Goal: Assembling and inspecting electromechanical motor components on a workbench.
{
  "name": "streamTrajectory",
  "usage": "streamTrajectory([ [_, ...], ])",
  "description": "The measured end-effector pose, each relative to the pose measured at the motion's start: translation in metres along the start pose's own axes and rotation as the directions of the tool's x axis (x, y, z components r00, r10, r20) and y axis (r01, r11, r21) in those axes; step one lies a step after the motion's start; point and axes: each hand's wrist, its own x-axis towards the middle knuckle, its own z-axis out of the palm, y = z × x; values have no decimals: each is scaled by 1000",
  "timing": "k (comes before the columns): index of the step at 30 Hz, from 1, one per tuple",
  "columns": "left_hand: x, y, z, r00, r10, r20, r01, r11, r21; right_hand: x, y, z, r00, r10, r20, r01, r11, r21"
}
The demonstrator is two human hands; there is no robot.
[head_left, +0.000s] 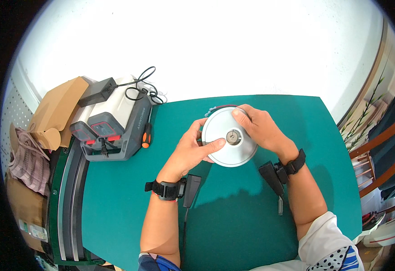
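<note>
A round, silvery-white disc-shaped metal part [232, 156] is held up over the green table, with a small metal hub [233, 137] at its middle. My left hand [191, 147] grips its left side, the thumb lying across the face close to the hub. On the upper right, my right hand [261, 130] holds the rim with its thumb on the face. Most fingers of both hands are hidden behind the disc. Thin red and bluish wires [214, 109] show along its upper left edge. I cannot make out what kind of device it is.
On the left of the green table [129, 203] stands a grey and white two-part device [111, 122], with a black power adapter [99, 91] and looped cord on top. An orange-and-black screwdriver [146, 135] leans beside it. Further left are a cardboard box [59, 108] and a pinkish shoe [29, 160].
</note>
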Motion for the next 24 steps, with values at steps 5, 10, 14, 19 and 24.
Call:
streamTrajectory([
  [5,-1,-1,-1,1000,16,8,-17,999,40,-7,-13,-7,999,35,40,-29,988,-154],
  [10,0,-3,0,999,34,1,-34,999,23,-5,-7,-6,998,33,53,-25,990,-136],
  [14,-2,0,-1,999,42,20,-43,998,45,-3,-3,-10,995,24,95,-28,999,38],
  [19,0,1,1,1000,-8,-11,8,999,42,-7,-8,-7,998,-27,61,38,981,-190],
  [24,0,-5,0,993,-33,-117,42,996,74,-3,-4,-3,999,-28,36,35,980,-193],
])
